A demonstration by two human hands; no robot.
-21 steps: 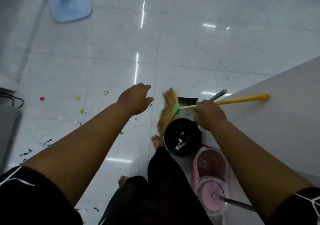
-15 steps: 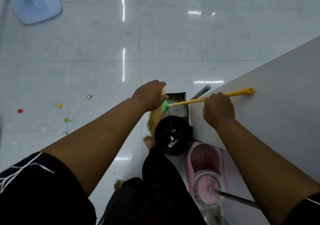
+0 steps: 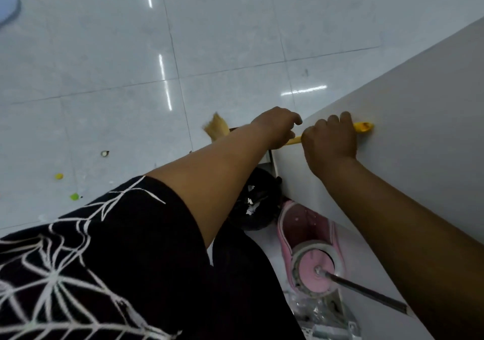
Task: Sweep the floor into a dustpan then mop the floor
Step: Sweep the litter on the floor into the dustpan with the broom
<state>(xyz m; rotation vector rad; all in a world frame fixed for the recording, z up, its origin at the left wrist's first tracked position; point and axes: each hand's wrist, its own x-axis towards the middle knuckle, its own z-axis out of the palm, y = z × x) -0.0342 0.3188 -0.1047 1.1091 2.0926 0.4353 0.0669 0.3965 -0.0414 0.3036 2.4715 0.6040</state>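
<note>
View from above, looking down at a person's two bare arms reaching forward over a glossy white tiled floor (image 3: 235,38).

One broom (image 3: 362,127) lies across the middle of the frame. Its yellow handle runs from centre to right, and its straw-coloured bristles (image 3: 216,128) poke out left of centre, blurred. Both hands are on the handle, side by side and almost touching. The left hand (image 3: 277,127), at centre, is curled over the handle, with one finger slightly lifted. The right hand (image 3: 330,140), just to its right, is wrapped tightly around the handle near the top end. Only a short yellow tip shows beyond its knuckles. The tip sits against one pale grey surface (image 3: 419,143) that fills the right side of the frame; whether this is a wall or a tabletop cannot be told.

Below the hands stands one black bin (image 3: 258,200) lined with a dark bag, with a few white flecks inside. Touching it at lower right is one pink mop bucket (image 3: 306,229) with a round spinner. One dark mop pole (image 3: 366,292) slants from the spinner toward the lower right.

Three small scraps lie on the floor at middle left: one pale ring-shaped scrap (image 3: 104,153), one yellow scrap (image 3: 59,176) and one green scrap (image 3: 74,196).

One black sleeve (image 3: 104,235) with a white web pattern fills the lower left. One pale blue object (image 3: 7,4) is cut off at the upper left corner.
</note>
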